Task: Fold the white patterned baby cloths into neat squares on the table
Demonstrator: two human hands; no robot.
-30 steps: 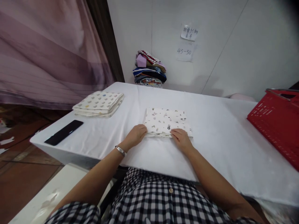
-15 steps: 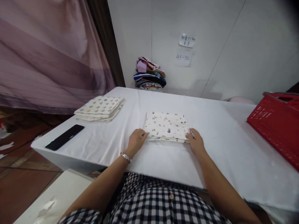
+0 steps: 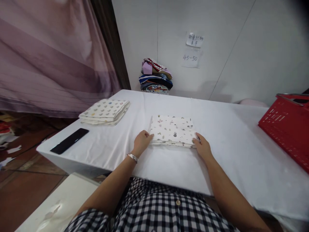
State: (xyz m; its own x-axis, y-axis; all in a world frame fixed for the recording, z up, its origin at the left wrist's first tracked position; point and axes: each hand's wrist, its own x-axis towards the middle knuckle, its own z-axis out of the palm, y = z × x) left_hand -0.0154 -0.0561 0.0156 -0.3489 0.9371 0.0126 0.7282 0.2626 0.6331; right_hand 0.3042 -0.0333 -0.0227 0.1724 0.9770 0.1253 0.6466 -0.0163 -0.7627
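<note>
My fingers (image 3: 147, 136) on the left hand (image 3: 141, 143) curl loosely against the near left corner of the small folded white cloth printed with tiny coloured motifs (image 3: 172, 129), and the fingers of my right hand (image 3: 202, 146) rest in the same way against its near right corner; I cannot tell whether either hand is truly pinching the layers or only touching the edge. The cloth lies flat as a neat rectangle near the middle of the bench (image 3: 231, 154), which is covered in a white sheet, a little back from the near edge where I sit. I judge the fold itself to be finished and the step in hand to be squaring up the packet at its two near corners. Any next move would call for a grip on both corners at once, with the layers kept together so that they do not slide apart. Towards the far left corner of the bench sits a stack of folded cream cloths with coloured spots (image 3: 105, 111), and near the left edge lies a flat black phone (image 3: 69, 145). A red plastic basket with slotted walls (image 3: 286, 127) stands at the right edge, and a pile of mixed coloured garments (image 3: 155, 76) rests against the wall beyond the far edge.
</note>
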